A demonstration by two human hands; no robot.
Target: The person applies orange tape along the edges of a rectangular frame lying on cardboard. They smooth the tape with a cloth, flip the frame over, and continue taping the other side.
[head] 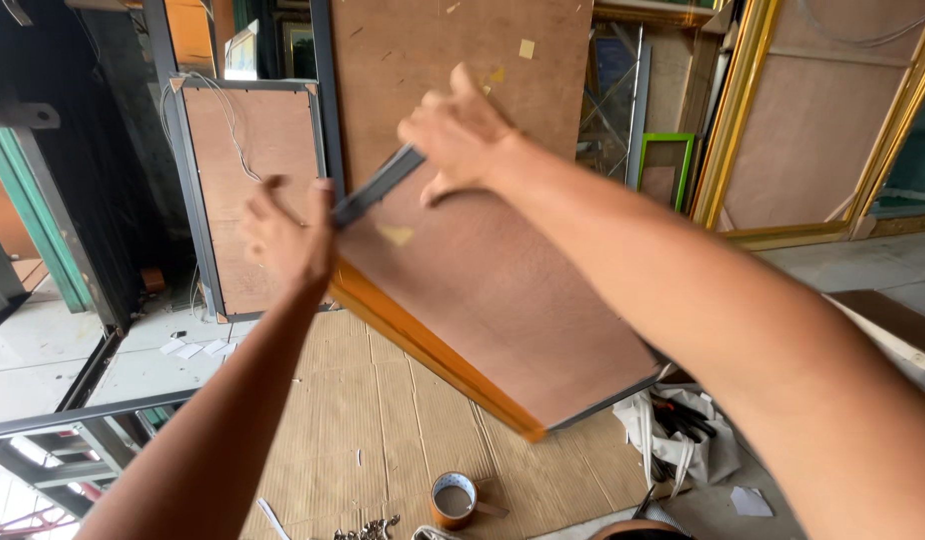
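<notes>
A: Starting at the left edge, what stands there?

B: A dark metal frame (43,410) lies low on the pale floor, and behind it a framed brown board (248,190) leans upright with thin wires hanging over its top.

A: And the left hand?

B: The left hand (288,240) is raised in front of that leaning board. Its fingers are curled loosely, thumb up, and the palm presses against the upper left edge of the tilted picture frame (483,300). It looks like a brace, not a full clasp; blur hides the fingertips.

A: Where is the frame itself?

B: It is held in the air between both hands, back side up, slanting down to the right above the cardboard sheet (403,420) on the floor. Its brown backing faces the camera and an orange-gold moulding runs along its lower edge.

A: The right hand?

B: The right hand (463,135) sits on the backing near the top, fingers spread and thumb out, closed on a slim grey tool (378,188) that points down-left toward the left hand.

A: Farther right?

B: A roll of brown tape (453,498) lies on the cardboard, a white bag (683,440) sits beside the frame's low corner, and gold-framed panels (813,130) lean against the wall.
</notes>
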